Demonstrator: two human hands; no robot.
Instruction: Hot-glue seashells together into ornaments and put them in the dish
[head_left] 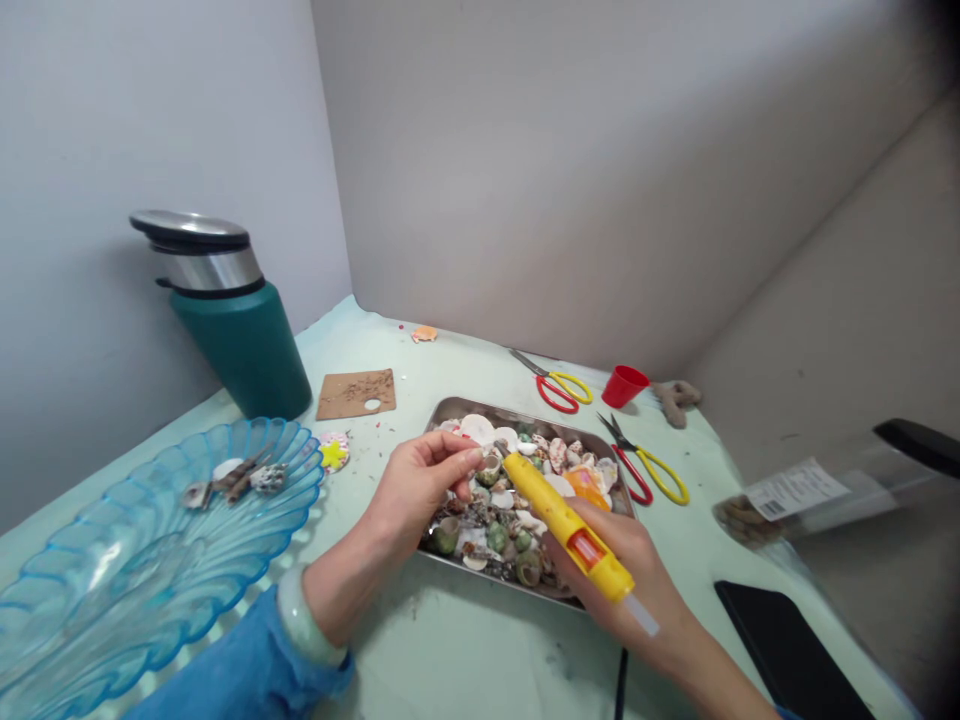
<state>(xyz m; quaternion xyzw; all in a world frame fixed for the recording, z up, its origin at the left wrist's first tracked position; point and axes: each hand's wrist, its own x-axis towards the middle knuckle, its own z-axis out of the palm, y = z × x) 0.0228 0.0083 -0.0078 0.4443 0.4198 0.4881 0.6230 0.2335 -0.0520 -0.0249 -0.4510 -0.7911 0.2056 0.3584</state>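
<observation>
While the left hand [420, 480] pinches a small shell [466, 462] between thumb and fingertips, it keeps the piece lifted just above the metal tray [450, 410], presumably so the nozzle can reach it. The right hand [626, 570] is closed around a yellow glue gun [568, 527], gripped near its back end, with the tip angled toward ten o'clock and ending just beside the pinched piece; whether tip and shell touch I cannot tell, since the fingers hide the spot. A clear glue stick [643, 615] juts from the rear of the gun.

Loose shells [517, 490] fill the tray directly under both hands, within easy reach. At nine o'clock from the tray sits a blue glass bowl [97, 590] holding a few pieces, with a green flask [232, 320] behind it. Two pairs of scissors [559, 385] and a red cup [624, 385] lie at one o'clock, set back from the hands. A black phone [787, 650] rests at four o'clock.
</observation>
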